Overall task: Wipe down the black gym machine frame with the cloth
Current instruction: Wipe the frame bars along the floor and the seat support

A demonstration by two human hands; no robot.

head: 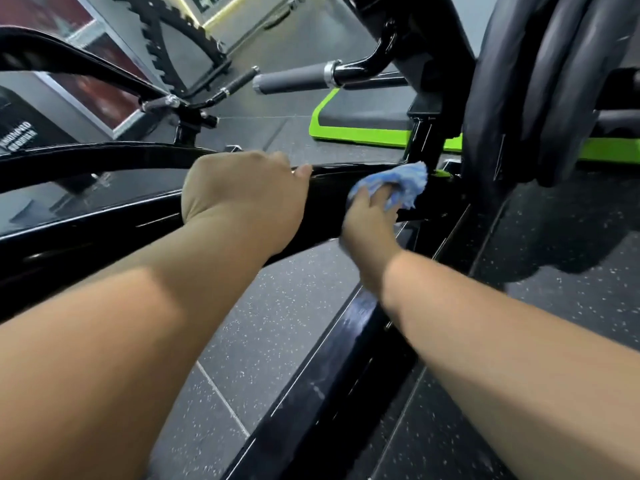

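The black gym machine frame (114, 223) runs as a glossy bar from the left edge toward the centre right. My left hand (242, 199) grips the top of this bar, fingers curled over its far side. A crumpled blue cloth (405, 183) is bunched in my right hand (370, 220), which presses it against the bar's right end, close to the upright post (424, 140). A lower frame rail (332, 368) slants down toward the bottom of the view.
Stacked black weight plates (540, 91) hang at the upper right, close to the cloth. A grey foam-covered handle (294, 79) sticks out above the bar. A green-edged platform (363, 133) lies behind. Speckled dark rubber floor tiles (277, 327) lie below.
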